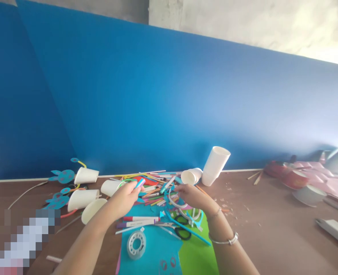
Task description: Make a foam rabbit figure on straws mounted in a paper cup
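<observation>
My left hand (pixel 130 195) is closed round a short blue marker (pixel 140 183) with a pale end, held above a pile of coloured sticks. To its right, my right hand (pixel 194 195) reaches over the pile with fingers curled and close together. A white pipe cleaner loop (pixel 173 200) is beside its fingertips; what they hold, if anything, is hidden. Below the hands lie red and purple markers (pixel 142 219), black-handled scissors (pixel 183 233) and a blue pipe cleaner (pixel 190 229). A tape roll (pixel 136 245) rests on blue paper (pixel 151 263), which partly covers green paper (pixel 200 254).
Several white paper cups (pixel 84 200) lie on their sides at the left, some with blue rabbit-head cutouts (pixel 62 176). A stack of cups (pixel 215 165) leans against the blue panel (pixel 157 95). On the right are a pink wrapper (pixel 326 179) and a long white box (pixel 335 233).
</observation>
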`<state>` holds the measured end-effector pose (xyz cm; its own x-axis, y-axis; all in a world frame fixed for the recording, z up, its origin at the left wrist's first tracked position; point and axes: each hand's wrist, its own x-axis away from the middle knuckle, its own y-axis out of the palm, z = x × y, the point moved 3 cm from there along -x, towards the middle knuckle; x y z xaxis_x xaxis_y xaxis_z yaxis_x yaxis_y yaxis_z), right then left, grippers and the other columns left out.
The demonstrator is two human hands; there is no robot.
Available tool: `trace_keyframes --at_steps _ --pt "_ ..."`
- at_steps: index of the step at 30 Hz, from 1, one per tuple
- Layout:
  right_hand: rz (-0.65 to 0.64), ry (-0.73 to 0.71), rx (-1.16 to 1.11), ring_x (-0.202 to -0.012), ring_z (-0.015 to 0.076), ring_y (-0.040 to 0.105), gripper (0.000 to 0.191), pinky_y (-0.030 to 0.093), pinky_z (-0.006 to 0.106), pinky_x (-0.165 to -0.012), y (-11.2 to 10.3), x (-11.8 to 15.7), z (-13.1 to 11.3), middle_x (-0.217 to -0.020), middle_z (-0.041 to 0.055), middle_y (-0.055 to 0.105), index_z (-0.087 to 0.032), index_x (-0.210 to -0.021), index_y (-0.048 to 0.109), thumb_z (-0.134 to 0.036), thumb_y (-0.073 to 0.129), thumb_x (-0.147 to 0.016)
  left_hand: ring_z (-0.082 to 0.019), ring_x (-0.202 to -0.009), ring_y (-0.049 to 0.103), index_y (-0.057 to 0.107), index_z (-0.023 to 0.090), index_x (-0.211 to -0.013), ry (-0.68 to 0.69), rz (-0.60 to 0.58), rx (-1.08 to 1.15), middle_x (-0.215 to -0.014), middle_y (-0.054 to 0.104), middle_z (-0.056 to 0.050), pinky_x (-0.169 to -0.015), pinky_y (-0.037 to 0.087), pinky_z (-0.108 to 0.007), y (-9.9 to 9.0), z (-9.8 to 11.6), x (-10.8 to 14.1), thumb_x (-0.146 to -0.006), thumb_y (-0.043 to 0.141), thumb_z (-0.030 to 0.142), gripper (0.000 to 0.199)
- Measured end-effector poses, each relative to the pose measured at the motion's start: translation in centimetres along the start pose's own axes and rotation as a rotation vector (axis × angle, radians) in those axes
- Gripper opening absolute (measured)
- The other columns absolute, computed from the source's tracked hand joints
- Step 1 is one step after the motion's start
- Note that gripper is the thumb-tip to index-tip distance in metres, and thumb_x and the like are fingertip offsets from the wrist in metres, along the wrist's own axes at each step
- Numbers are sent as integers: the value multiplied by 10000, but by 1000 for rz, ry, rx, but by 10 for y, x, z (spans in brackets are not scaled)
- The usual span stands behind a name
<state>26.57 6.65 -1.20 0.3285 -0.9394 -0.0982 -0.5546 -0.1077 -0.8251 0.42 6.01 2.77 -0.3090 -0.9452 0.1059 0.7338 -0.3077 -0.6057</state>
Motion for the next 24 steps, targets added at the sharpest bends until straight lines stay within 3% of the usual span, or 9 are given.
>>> trace_keyframes --at_steps 4,9,14,20,24 --pt "23 100 -19 -635 179 581 288 458 303 -628 -5 2 -6 -694 57 655 -191 -883 705 -105 437 -822 -115 -510 296 555 155 -1009 0 37 218 -575 335 69 -483 240 -226 -18 6 10 -853 375 486 408" --pt "-71 87 -126 -565 132 518 190 417 245 -542 -4 1 -27 -641 7 604 -193 -768 667 -231 499 -849 -88 -481 226 545 139 -993 -33 121 364 -559 312 84 -445 180 -209 -37 11 20 -817 438 484 401" --pt "-174 92 -240 -491 91 440 303 348 212 -473 8 -1 -43 -523 -33 511 -171 -653 599 -353 507 -877 -70 -455 210 540 142 -995 -43 122 455 -553 317 91 -427 147 -201 -41 13 22 -791 478 494 411" --pt "-237 81 -258 -615 132 587 194 437 226 -554 5 -4 -47 -719 17 667 -188 -916 688 -255 519 -849 -57 -436 216 540 144 -1002 -42 133 491 -547 341 89 -419 129 -202 -46 15 24 -772 516 500 424" --pt "-427 -100 -134 -749 177 624 164 470 265 -676 28 7 -84 -811 24 683 -216 -876 739 -227 622 -762 -45 -426 187 535 136 -1018 -34 87 556 -544 317 101 -421 109 -202 -43 17 22 -744 543 535 485"
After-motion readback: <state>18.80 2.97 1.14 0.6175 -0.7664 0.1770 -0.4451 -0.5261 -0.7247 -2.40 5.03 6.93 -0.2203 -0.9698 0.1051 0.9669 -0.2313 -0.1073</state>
